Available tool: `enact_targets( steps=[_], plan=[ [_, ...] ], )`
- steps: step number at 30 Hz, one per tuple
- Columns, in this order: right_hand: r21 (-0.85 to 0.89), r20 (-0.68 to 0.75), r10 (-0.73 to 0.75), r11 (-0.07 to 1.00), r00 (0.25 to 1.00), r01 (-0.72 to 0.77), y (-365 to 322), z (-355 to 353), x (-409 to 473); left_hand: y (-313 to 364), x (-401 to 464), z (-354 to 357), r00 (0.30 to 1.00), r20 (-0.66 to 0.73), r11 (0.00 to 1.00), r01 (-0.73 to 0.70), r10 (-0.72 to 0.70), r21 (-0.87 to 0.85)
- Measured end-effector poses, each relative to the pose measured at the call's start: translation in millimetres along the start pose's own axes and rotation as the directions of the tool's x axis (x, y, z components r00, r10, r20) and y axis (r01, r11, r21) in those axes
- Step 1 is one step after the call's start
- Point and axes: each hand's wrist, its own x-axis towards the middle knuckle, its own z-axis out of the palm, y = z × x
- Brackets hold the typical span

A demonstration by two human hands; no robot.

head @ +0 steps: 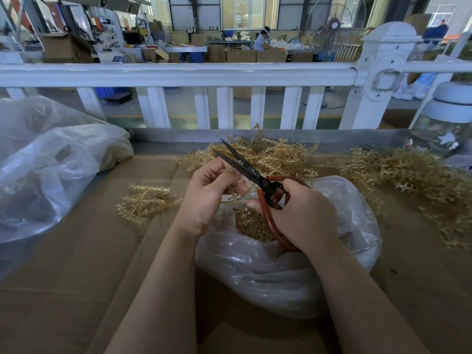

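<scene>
left hand (208, 195): raised, fingers curled, pinching a thin pale-amber plastic sprig (238, 187) | right hand (305, 215): clenched round the red-handled black-bladed scissors (246, 170), blades parted, tips up-left | sprig: above the clear plastic bag (281, 274) on the cardboard-covered worktop (76, 251), mostly hidden by fingers, seemingly at the blades

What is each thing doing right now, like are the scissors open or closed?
scissors: blades open, held in right hand.
right hand: grips the red handles.
left hand: pinches a plastic piece by the blades.
front bag: mouth open, tan bits inside.
jar: closed.
</scene>
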Motion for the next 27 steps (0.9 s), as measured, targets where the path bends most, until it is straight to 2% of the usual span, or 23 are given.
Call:
enact_targets(
  steps=[14, 19, 27],
  plan=[
    [0.032, 0.018, -0.002, 0.999, 1.0, 0.001, -0.3, 0.1, -0.5, -3.4, 2.7, 2.4, 0.999, -0.031, 0.997, -0.019, 0.021, 0.075],
    [0.04, 0.016, 0.004, 0.999, 1.0, -0.005, -0.3, 0.4, 0.0, -3.9, 1.9, 1.2, 0.999, 0.024, 0.991, -0.04, 0.038, 0.124],
    [0.025, 0.001, 0.007, 1.0, 1.0, -0.007, -1.0, 0.3, -0.5, -2.6, 1.3, 1.2, 0.999, 0.032, 0.989, -0.041, 0.037, 0.14]
  ],
)
